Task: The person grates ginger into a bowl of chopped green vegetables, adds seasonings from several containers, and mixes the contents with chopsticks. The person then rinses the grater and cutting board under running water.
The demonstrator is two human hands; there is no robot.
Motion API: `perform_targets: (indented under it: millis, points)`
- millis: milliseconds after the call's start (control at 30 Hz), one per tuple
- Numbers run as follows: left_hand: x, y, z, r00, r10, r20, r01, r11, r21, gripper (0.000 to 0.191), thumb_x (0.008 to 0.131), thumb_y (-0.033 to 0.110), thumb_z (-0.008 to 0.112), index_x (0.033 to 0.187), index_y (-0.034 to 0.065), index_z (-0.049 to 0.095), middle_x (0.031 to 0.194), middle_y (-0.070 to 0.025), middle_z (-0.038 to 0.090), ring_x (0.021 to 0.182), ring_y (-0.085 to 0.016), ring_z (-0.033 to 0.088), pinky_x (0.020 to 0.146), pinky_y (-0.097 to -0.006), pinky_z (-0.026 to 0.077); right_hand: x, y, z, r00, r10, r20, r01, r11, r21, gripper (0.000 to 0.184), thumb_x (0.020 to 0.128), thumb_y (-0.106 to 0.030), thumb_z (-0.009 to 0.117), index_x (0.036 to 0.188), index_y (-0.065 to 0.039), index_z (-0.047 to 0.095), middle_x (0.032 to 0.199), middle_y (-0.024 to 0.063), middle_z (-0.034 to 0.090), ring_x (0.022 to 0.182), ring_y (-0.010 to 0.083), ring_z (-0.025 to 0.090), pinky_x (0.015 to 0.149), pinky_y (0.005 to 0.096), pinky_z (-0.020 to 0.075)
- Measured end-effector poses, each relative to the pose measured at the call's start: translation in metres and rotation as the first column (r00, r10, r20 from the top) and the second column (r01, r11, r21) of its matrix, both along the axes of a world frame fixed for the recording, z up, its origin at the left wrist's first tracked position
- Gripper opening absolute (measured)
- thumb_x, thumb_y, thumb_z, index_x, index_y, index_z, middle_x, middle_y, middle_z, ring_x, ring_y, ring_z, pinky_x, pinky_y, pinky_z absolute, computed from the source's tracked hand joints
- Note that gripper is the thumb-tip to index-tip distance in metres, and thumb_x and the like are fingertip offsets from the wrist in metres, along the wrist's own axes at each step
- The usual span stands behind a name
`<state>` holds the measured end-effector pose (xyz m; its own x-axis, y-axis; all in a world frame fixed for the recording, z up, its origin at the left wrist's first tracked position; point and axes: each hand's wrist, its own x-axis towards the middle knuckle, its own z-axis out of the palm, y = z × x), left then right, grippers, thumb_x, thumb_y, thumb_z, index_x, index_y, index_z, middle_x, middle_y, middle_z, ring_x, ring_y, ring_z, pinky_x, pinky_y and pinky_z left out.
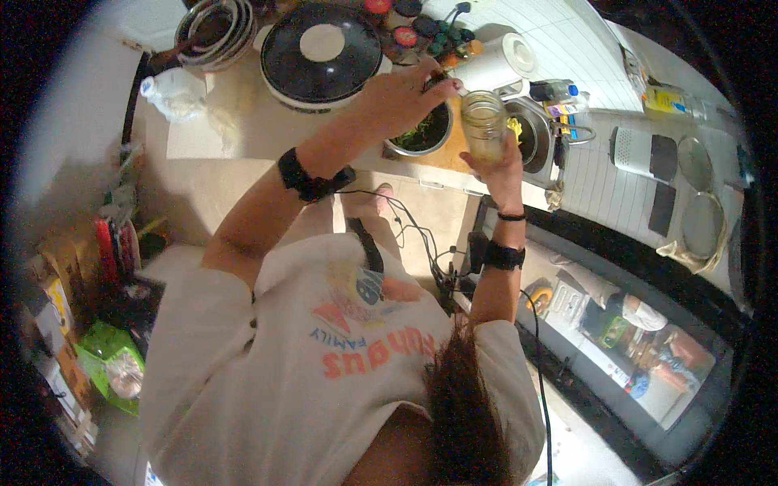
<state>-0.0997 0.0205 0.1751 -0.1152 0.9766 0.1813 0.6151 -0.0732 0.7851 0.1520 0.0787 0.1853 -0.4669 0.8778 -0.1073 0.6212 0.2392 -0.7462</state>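
Note:
My right hand holds a clear glass jar with a threaded, uncovered mouth around its lower part. A pale, cloudy content shows through the glass. Just left of the jar's mouth, my left hand pinches a small dark thing; the fingers cover most of it, so its kind is unclear. Beneath that hand stands a round metal pot with chopped green leaves inside, partly hidden by the forearm. Pot and jar are over a wooden board on the counter.
A large lidded electric pan sits left of the pot. Several bottles and jars with lids crowd the back, beside a white pitcher. Right is a metal sink with a faucet. Black cables hang below the counter.

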Motion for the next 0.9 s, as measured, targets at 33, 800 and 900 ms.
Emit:
perform_targets:
  millis: [33,800,900]
  points:
    - [0.009,0.008,0.007,1.0,0.005,0.027,-0.005,1.0,0.005,0.034,0.098,0.037,0.049,0.119,0.0107,0.051,0.101,-0.0203,0.066,0.088,-0.033,0.067,0.06,-0.046,0.055,-0.001,-0.001,-0.003,0.999,0.037,0.004,-0.037,0.995,0.097,0.07,0.061,-0.019,0.091,0.117,-0.004,0.052,0.11,0.0116,0.065,0.099,0.0266,0.062,0.085,0.0386,0.0492]
    - [0.113,0.081,0.051,0.959,0.029,-0.281,-0.02,0.999,0.038,0.05,0.092,0.054,0.048,0.101,0.0063,0.062,0.087,-0.0236,0.068,0.082,-0.041,0.067,0.073,-0.0489,0.053,0.035,-0.012,0.013,0.911,-0.408,0.061,0.259,0.681,0.685,0.069,0.059,-0.022,0.085,0.118,-0.006,0.052,0.105,0.0084,0.059,0.1,0.0266,0.056,0.09,0.0415,0.0368]
    - [0.132,0.103,0.047,0.902,-0.004,-0.432,0.049,0.994,0.094,0.044,0.094,0.049,0.046,0.103,0.0076,0.06,0.086,-0.023,0.068,0.079,-0.042,0.066,0.072,-0.05,0.052,0.054,0.002,0.014,0.882,-0.466,0.068,0.28,0.635,0.72,0.066,0.06,-0.021,0.083,0.117,-0.007,0.053,0.105,0.0079,0.057,0.102,0.0258,0.055,0.09,0.0407,0.0363]
